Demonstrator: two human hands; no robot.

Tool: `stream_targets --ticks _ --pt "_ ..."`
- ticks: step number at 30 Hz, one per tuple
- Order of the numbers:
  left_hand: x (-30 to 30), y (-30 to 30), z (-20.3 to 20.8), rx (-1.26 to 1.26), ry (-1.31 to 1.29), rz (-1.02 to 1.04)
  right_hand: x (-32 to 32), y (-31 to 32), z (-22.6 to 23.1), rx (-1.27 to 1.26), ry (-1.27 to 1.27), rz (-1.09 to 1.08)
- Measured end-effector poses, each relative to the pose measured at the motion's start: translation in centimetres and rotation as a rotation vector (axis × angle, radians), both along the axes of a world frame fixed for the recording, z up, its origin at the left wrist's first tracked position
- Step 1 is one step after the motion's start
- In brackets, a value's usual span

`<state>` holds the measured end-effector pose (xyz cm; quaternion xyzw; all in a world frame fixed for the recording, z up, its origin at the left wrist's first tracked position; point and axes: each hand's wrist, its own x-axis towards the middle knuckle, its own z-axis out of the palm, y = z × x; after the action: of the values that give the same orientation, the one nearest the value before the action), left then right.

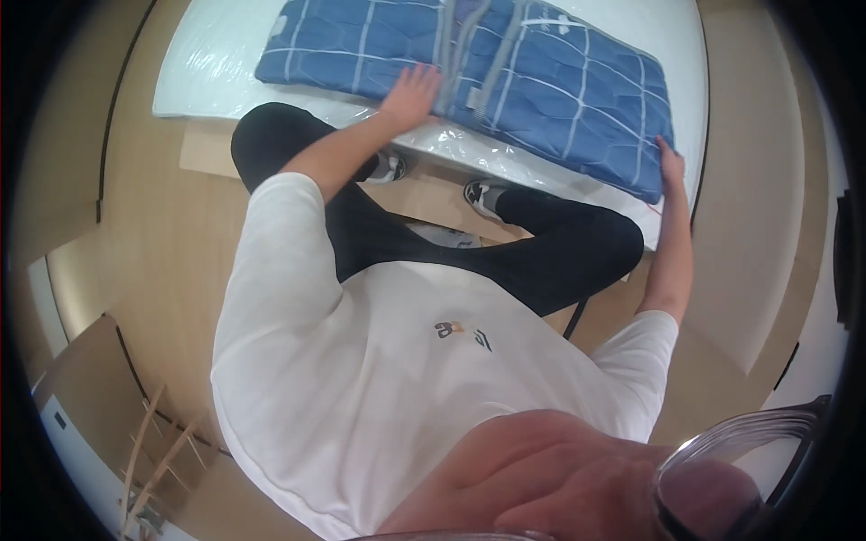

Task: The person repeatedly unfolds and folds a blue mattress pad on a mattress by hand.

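A folded blue quilted pad [586,99] with a white grid pattern lies in front of me. Its grey-bound edges meet near the middle, where a small pale tag shows. My left hand [412,95] rests flat on the pad's near edge, left of those edges, with fingers spread. At the near right corner, my right hand [670,164] grips the pad's side; one digit shows on top and the others are mostly hidden. Beneath the pad is a white mattress [203,68] in shiny clear plastic.
A tan wall or panel [753,180] stands close on the right. Light wooden flooring [153,207] stretches to the left. A wooden rack [149,451] is at the lower left. My bent knees, in black trousers [568,239], are near the mattress edge.
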<state>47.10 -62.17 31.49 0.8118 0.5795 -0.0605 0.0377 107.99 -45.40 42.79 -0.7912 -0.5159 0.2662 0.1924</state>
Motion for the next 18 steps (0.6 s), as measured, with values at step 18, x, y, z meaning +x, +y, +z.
stream_targets --ticks 18 --pt "21.0 -4.9 -2.0 0.078 -0.451 -0.275 -49.3 -6.0 12.4 0.344 -0.127 0.613"
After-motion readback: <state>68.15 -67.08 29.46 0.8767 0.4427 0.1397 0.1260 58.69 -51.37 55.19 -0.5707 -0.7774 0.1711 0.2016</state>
